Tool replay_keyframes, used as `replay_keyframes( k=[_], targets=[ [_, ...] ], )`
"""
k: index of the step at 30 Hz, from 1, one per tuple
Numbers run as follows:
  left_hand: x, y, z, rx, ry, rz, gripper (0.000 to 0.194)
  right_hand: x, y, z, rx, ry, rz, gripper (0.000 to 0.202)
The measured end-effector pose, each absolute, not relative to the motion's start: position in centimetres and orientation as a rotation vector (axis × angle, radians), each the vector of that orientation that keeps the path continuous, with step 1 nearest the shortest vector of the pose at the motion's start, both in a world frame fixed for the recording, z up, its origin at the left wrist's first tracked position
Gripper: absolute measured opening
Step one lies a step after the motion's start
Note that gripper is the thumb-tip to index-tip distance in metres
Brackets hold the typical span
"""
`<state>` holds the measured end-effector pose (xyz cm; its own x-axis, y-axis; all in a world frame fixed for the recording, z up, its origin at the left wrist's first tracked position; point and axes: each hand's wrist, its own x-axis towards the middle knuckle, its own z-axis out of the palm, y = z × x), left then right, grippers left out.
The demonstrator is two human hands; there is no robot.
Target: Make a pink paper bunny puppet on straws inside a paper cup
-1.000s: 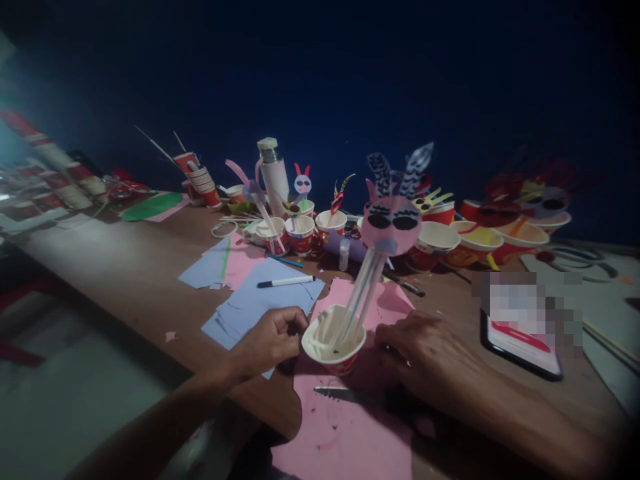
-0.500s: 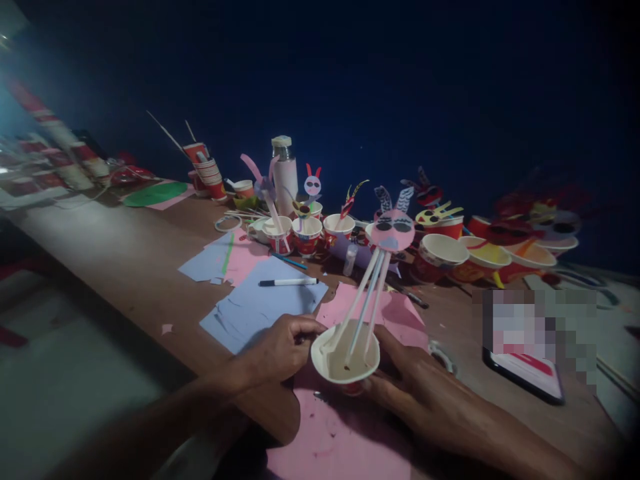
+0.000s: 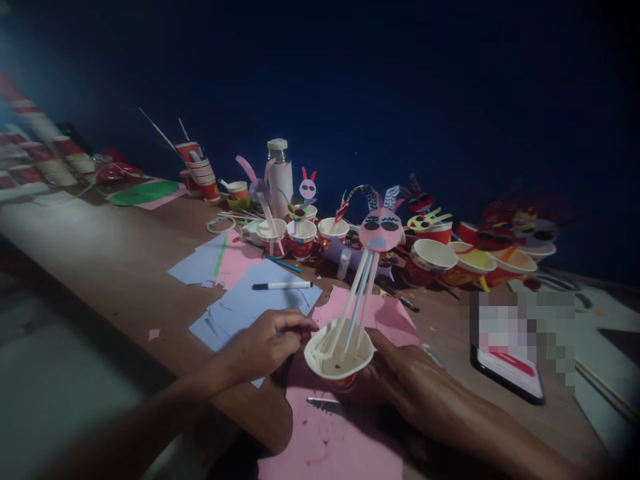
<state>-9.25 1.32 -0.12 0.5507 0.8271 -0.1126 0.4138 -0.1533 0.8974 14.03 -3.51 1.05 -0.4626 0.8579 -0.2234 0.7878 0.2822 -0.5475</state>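
A paper cup (image 3: 316, 365) tilts towards me over the pink paper, its inside showing. My right hand (image 3: 407, 380) is closed around its right side. From the cup rise several pale straws (image 3: 356, 300), topped by a pink paper face (image 3: 381, 232) with patterned ears and dark eyes. My left hand (image 3: 270, 343) is beside the cup's left rim, index finger stretched out and thumb apart from it; whether the fingertip touches the rim I cannot tell. Below the cup a serrated metal blade (image 3: 327, 404) lies on the pink paper (image 3: 340, 440).
Behind stand several decorated paper cups (image 3: 434, 259) and a flask (image 3: 280, 179). A marker (image 3: 283, 286) lies on blue paper (image 3: 240, 313). At the right is a phone (image 3: 510, 373). Stacked cups (image 3: 203, 175) and a green paper disc (image 3: 144, 193) are at the far left.
The view has shifted slightly. My left thumb and finger have parted from their closer hold at the cup's rim. More of the blade shows below the cup.
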Motion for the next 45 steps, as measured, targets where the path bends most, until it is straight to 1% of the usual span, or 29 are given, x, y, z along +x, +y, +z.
replay_keyframes(
  k=[3, 7, 11, 15, 19, 26, 30, 33, 34, 37, 39, 42, 45],
  targets=[
    [-9.0, 1.8, 0.5, 1.707, 1.065, 0.484, 0.029, 14.1, -3.6, 1.1, -1.522, -2.413, 0.899, 0.03],
    [-7.7, 2.1, 1.1, 1.914, 1.126, 0.46, 0.028, 14.2, -3.7, 1.1, -1.532, -2.42, 0.89, 0.031],
    [-6.4, 2.2, 1.3, 2.176, 1.129, 0.376, 0.012, 14.2, -3.7, 0.8, -1.518, -2.464, 0.824, 0.029],
    [-5.9, 2.2, 1.8, 2.398, 1.103, 0.362, 0.018, 14.3, -3.7, 0.1, -1.512, -2.471, 0.796, 0.027],
    [-5.9, 2.1, 2.1, 2.495, 1.162, 0.327, 0.02, 14.3, -3.7, -0.2, -1.508, -2.501, 0.712, 0.032],
    [-6.2, 2.4, 2.7, 2.248, 1.184, 0.366, 0.018, 14.2, -3.5, 0.1, -1.496, -2.455, 0.774, 0.032],
    [-6.5, 2.4, 2.8, 2.238, 1.164, 0.389, 0.02, 14.2, -3.6, -0.1, -1.468, -2.453, 0.725, 0.028],
    [-6.2, 2.1, 2.5, 2.275, 1.202, 0.442, 0.02, 14.1, -3.8, 0.3, -1.435, -2.432, 0.77, 0.026],
    [-6.0, 2.0, 2.4, 2.291, 1.204, 0.459, 0.02, 14.1, -3.8, 0.6, -1.423, -2.416, 0.803, 0.027],
    [-5.4, 1.7, 2.3, 2.312, 1.182, 0.455, 0.02, 14.0, -4.0, 1.4, -1.403, -2.34, 0.908, 0.041],
    [-5.1, 1.7, 2.3, 2.276, 1.172, 0.45, 0.019, 13.8, -4.0, 1.8, -1.401, -2.259, 0.966, 0.046],
    [-5.4, 1.9, 2.5, 2.146, 1.142, 0.463, 0.02, 13.4, -4.1, 1.7, -1.416, -2.135, 1.018, 0.043],
    [-6.4, 2.0, 2.6, 2.033, 1.078, 0.522, 0.027, 13.3, -4.2, 1.2, -1.444, -2.103, 1.019, 0.04]
  ],
)
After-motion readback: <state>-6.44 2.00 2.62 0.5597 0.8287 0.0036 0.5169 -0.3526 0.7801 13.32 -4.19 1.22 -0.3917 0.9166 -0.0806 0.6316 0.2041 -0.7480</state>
